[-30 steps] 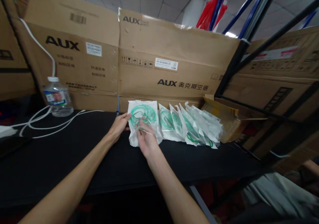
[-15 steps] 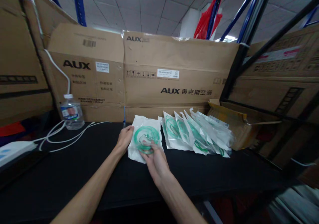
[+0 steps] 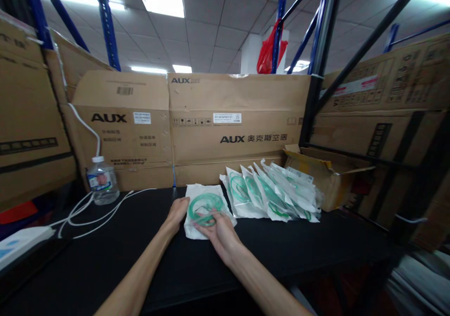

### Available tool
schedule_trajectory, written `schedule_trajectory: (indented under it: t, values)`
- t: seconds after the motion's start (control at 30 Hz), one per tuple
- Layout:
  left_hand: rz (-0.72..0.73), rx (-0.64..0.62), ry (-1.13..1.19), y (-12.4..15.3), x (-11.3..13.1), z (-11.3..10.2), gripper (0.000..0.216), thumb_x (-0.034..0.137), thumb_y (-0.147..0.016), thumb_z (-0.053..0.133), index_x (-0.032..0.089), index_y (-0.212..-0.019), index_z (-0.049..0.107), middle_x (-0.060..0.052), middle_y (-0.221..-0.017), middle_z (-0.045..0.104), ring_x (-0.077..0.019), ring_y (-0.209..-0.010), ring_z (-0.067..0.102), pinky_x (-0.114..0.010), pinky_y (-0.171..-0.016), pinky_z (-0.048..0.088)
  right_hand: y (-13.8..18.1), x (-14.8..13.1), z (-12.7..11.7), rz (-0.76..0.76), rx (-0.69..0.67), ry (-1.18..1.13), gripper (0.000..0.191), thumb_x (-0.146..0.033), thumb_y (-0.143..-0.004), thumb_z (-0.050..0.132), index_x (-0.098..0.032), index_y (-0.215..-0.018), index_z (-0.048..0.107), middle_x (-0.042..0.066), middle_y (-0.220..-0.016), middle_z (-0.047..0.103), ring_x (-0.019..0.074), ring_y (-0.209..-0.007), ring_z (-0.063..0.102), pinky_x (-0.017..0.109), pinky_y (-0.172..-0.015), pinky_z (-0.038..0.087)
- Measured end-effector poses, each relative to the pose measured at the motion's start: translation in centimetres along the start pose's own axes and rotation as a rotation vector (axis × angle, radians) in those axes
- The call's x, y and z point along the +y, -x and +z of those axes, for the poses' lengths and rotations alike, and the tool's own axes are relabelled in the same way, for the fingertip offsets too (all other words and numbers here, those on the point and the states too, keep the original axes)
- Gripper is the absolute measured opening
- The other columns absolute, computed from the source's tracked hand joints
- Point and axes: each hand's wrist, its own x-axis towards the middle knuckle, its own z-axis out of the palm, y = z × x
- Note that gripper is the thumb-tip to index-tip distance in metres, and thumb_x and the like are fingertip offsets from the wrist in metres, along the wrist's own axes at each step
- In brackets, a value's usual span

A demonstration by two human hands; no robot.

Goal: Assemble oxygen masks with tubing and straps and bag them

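Note:
A white pouch (image 3: pixel 192 230) with a clear front lies on the black table ahead of me. A coil of green tubing (image 3: pixel 206 199) shows on or inside it; I cannot make out which. My left hand (image 3: pixel 178 214) pinches the pouch's left edge, its fingertips partly hidden. On the lower right of the coil, my right hand (image 3: pixel 221 230) has its thumb and fingers closed on the tubing. Whether those fingers are under the clear film is hard to tell. Right of the pouch, several similar packs of green tubing (image 3: pixel 242 194) lean in an overlapping row.
An open cardboard box (image 3: pixel 326 170) stands behind the packs at the right. To the left are a plastic bottle (image 3: pixel 103 184), white cables (image 3: pixel 112 210) and a white power strip (image 3: pixel 26 245). Large cardboard panels (image 3: pixel 232 100) wall off the table's back.
The camera view has tilted upward, so everything sits lower in the picture. Both hands keep hold at the pouch, and the right fingers have shifted slightly on the coil.

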Motion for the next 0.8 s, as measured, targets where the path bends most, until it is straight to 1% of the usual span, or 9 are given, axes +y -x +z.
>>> schedule_trajectory:
  t: [0.1, 0.23, 0.33, 0.4, 0.47, 0.53, 0.67, 0.73, 0.8]
  values:
    - [-0.016, 0.036, -0.044, -0.2, -0.1, -0.3, 0.033, 0.035, -0.096, 0.063, 0.016, -0.123, 0.061, -0.009, -0.12, 0.066, -0.023, -0.099, 0.068, -0.042, -0.083, 0.059, 0.8, -0.1, 0.0, 0.024, -0.026, 0.016, 0.008, -0.01, -0.1, 0.046, -0.013, -0.104, 0.052, 0.01, -0.088, 0.077, 0.0233, -0.087, 0.078, 0.048, -0.091, 0.06]
    - [-0.04, 0.095, -0.121, -1.0, -0.5, -1.0, 0.035, 0.035, -0.096, 0.064, 0.016, -0.125, 0.061, -0.009, -0.123, 0.065, -0.0248, -0.103, 0.067, -0.043, -0.086, 0.058, 3.4, -0.6, -0.6, 0.129, -0.091, 0.054, 0.016, -0.014, -0.1, 0.048, -0.007, -0.114, 0.051, 0.019, -0.097, 0.077, 0.0297, -0.089, 0.079, 0.053, -0.088, 0.061]
    - [-0.046, 0.134, -0.194, -1.5, -0.7, -1.5, 0.036, 0.035, -0.095, 0.064, 0.017, -0.126, 0.061, -0.009, -0.125, 0.064, -0.0253, -0.106, 0.066, -0.044, -0.087, 0.057, 5.5, -1.6, -1.7, 0.216, -0.106, 0.117, 0.014, -0.015, -0.102, 0.045, -0.007, -0.112, 0.049, 0.019, -0.089, 0.076, 0.0335, -0.09, 0.078, 0.054, -0.086, 0.061]
    - [-0.039, 0.156, -0.255, -1.6, -0.8, -1.8, 0.035, 0.034, -0.095, 0.065, 0.019, -0.125, 0.061, -0.009, -0.125, 0.064, -0.0248, -0.107, 0.066, -0.043, -0.088, 0.057, 6.7, -2.6, -2.9, 0.266, -0.072, 0.195, 0.009, -0.017, -0.102, 0.045, -0.01, -0.106, 0.048, 0.015, -0.078, 0.075, 0.0344, -0.087, 0.079, 0.052, -0.081, 0.063]
    - [-0.025, 0.179, -0.329, -1.5, -0.7, -2.3, 0.033, 0.034, -0.095, 0.065, 0.019, -0.125, 0.062, -0.009, -0.125, 0.064, -0.0245, -0.108, 0.066, -0.043, -0.088, 0.057, 8.0, -3.7, -4.3, 0.308, -0.033, 0.301, 0.01, -0.023, -0.102, 0.047, -0.013, -0.102, 0.047, 0.015, -0.075, 0.075, 0.0334, -0.079, 0.079, 0.044, -0.072, 0.064]
    - [-0.002, 0.218, -0.409, -1.2, -0.4, -2.9, 0.034, 0.034, -0.095, 0.065, 0.019, -0.125, 0.061, -0.009, -0.127, 0.064, -0.025, -0.109, 0.065, -0.044, -0.091, 0.056, 9.0, -5.0, -5.9, 0.357, -0.04, 0.399, 0.018, -0.031, -0.099, 0.054, -0.015, -0.101, 0.046, 0.017, -0.079, 0.077, 0.0328, -0.071, 0.079, 0.036, -0.064, 0.063]
    - [0.107, 0.309, -0.565, -0.3, 1.0, -3.9, 0.044, 0.038, -0.097, 0.061, 0.018, -0.135, 0.055, -0.012, -0.139, 0.056, -0.0297, -0.122, 0.059, -0.054, -0.101, 0.049, 10.5, -7.0, -9.0, 0.289, -0.025, 0.467, 0.039, -0.046, -0.09, 0.067, -0.018, -0.104, 0.044, 0.014, -0.08, 0.078, 0.0305, -0.066, 0.079, 0.032, -0.058, 0.062]
    - [0.177, 0.279, -0.635, -0.5, 2.4, -3.3, 0.049, 0.044, -0.098, 0.058, 0.018, -0.139, 0.053, -0.014, -0.143, 0.054, -0.0312, -0.128, 0.055, -0.056, -0.106, 0.045, 10.8, -7.5, -10.0, 0.288, -0.028, 0.491, 0.042, -0.05, -0.089, 0.067, -0.019, -0.103, 0.042, 0.014, -0.078, 0.078, 0.0297, -0.062, 0.078, 0.032, -0.057, 0.061]
    - [0.217, 0.189, -0.702, -1.0, 3.8, -1.8, 0.052, 0.049, -0.098, 0.056, 0.017, -0.138, 0.054, -0.014, -0.143, 0.056, -0.0314, -0.131, 0.053, -0.057, -0.108, 0.042, 11.0, -7.8, -10.5, 0.289, -0.04, 0.495, 0.043, -0.052, -0.089, 0.065, -0.02, -0.101, 0.04, 0.014, -0.077, 0.077, 0.0299, -0.061, 0.078, 0.03, -0.056, 0.061]
